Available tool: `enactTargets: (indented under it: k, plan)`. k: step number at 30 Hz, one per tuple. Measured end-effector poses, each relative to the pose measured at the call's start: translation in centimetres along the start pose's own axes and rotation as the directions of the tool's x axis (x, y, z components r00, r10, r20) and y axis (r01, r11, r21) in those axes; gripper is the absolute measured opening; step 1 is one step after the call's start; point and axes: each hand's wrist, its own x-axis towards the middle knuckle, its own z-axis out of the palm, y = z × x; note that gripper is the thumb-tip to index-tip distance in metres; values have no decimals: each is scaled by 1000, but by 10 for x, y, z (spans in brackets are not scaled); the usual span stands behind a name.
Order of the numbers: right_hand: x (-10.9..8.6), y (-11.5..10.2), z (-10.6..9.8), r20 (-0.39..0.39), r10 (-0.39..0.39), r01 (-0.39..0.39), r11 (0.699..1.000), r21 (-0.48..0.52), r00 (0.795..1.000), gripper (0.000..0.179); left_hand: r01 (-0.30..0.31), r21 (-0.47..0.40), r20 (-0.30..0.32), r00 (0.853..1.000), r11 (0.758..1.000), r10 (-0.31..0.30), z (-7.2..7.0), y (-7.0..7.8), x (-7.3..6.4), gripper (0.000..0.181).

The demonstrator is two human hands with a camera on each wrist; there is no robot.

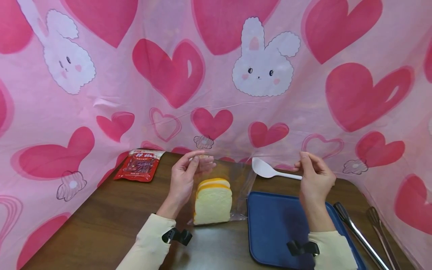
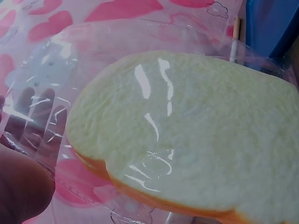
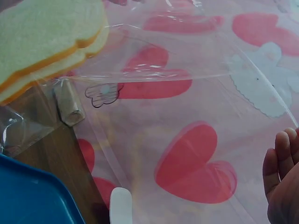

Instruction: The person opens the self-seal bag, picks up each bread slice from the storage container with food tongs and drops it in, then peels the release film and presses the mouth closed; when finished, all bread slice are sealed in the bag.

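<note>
Two slices of bread (image 1: 213,204) with orange-yellow crusts stand upright inside a clear plastic bag (image 1: 249,180) at the middle of the table. My left hand (image 1: 183,176) grips the bag's upper left edge, its thumb in front and the fingers showing through the film. In the left wrist view the front slice (image 2: 187,121) fills much of the frame behind shiny plastic. Off to the right, above the tray, my right hand (image 1: 315,180) pinches the far edge of the film between thumb and fingers. A taut line of plastic runs to that hand (image 3: 285,172) in the right wrist view.
A blue tray (image 1: 270,228) lies below my right hand. Behind it is a white spoon (image 1: 264,168). Metal tongs (image 1: 359,234) and another metal utensil (image 1: 383,232) lie at the right. A red packet (image 1: 140,165) sits back left, before a pink heart-patterned curtain (image 1: 216,82).
</note>
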Motion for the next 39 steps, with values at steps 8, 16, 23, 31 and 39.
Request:
enactTargets:
  k: [8, 16, 23, 31, 39]
  plan:
    - [9, -9, -18, -60, 75, -67, 990, 122, 995, 19, 16, 21, -15, 1000, 1000, -16, -1, 0, 0, 26]
    - [18, -19, -44, -124, 121, -96, 977, 190, 985, 20, 4, 30, -11, 1000, 1000, -4, -3, -4, 0, 25]
    - [23, -28, -63, -182, 172, -129, 966, 224, 968, 20, 10, 40, -11, 1000, 999, -10, -5, -4, -1, 25]
    - [27, -41, -91, -233, 129, -73, 969, 234, 964, 29, 13, 31, -29, 1000, 999, -13, -7, -5, -1, 33]
    - [23, -71, -137, -174, -31, 38, 999, 35, 984, 27, 18, 41, -40, 999, 999, -16, -10, -4, -2, 27]
